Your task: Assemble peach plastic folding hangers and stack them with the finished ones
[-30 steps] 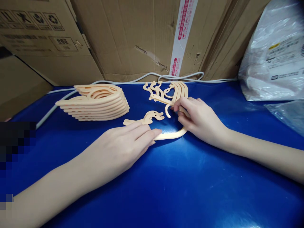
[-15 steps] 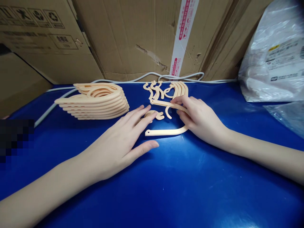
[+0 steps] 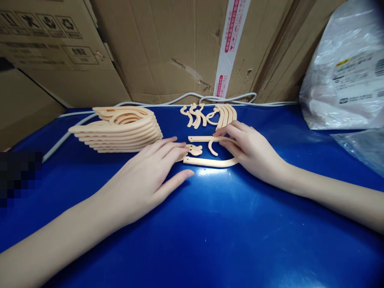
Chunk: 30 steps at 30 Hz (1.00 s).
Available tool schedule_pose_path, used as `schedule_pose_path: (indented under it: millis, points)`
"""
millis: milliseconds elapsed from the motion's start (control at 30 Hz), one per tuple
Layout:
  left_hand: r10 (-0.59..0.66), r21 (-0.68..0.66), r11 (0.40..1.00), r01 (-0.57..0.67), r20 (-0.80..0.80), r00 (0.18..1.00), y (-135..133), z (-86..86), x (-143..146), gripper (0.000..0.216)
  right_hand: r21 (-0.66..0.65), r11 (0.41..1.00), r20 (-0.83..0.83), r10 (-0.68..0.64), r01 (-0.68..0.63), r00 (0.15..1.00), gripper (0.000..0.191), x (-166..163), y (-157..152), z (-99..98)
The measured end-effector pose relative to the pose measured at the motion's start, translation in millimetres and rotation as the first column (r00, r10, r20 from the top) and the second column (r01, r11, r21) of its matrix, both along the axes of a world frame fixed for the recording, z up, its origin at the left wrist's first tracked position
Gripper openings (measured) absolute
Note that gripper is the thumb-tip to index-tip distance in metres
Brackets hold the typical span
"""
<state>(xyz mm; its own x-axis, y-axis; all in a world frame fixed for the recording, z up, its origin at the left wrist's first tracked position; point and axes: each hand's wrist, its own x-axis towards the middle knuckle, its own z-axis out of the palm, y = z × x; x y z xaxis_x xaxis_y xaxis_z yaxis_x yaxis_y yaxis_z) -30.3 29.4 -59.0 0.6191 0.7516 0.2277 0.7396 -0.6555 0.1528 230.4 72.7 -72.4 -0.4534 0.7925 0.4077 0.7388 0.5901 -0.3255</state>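
Note:
A cream plastic hanger frame [image 3: 213,162], with two long arms and a small curved prong, lies low over the blue table. At its bent right end, my right hand [image 3: 250,148] grips it with thumb and fingers. My left hand [image 3: 153,176] lies flat, fingers stretched out and thumb apart. Its fingertips rest at a small cream hanger piece [image 3: 195,150] with rounded lobes, which they partly cover. This piece sits between the open left ends of the frame's arms. Beyond my left fingers stands a stack of cream hangers [image 3: 120,128].
Behind the hands lie several loose cream hook pieces [image 3: 193,114] and several curved hanger frames [image 3: 226,116]. A white cable [image 3: 168,104] runs along the back edge, before cardboard boxes [image 3: 168,48]. A clear plastic bag [image 3: 339,80] stands at the back right.
The frame's upper arm has swung toward me and its lower arm slightly away, so they are closer together. My left hand has shifted a little left, and the small piece with it.

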Motion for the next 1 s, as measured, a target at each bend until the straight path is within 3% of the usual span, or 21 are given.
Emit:
schedule_pose_path:
  millis: [167, 633, 833, 1000]
  points:
    - [0.031, 0.128, 0.991, -0.027, -0.03, 0.999, -0.7, 3.0, -1.7, 0.038, -0.004, 1.0, 0.028, 0.0, 0.0, 1.0, 0.018, 1.0, 1.3, 0.4]
    - [0.053, 0.155, 0.987, -0.052, -0.001, 0.999, -0.2, 4.7, -1.9, 0.038, 0.182, 0.982, 0.131, -0.062, 0.037, 0.989, 0.02, -1.3, -5.9, 2.9]
    - [0.028, 0.172, 0.985, -0.028, -0.003, 1.0, -0.9, 5.5, -0.9, 0.036, 0.306, 0.929, 0.228, 0.142, -0.21, 0.963, 0.032, -5.3, -16.3, 9.0]
    - [0.03, 0.165, 0.986, -0.033, 0.019, 0.999, -2.2, 7.8, 0.3, 0.034, 0.292, 0.89, 0.324, 0.251, -0.349, 0.912, 0.038, -6.2, -15.6, 8.8]
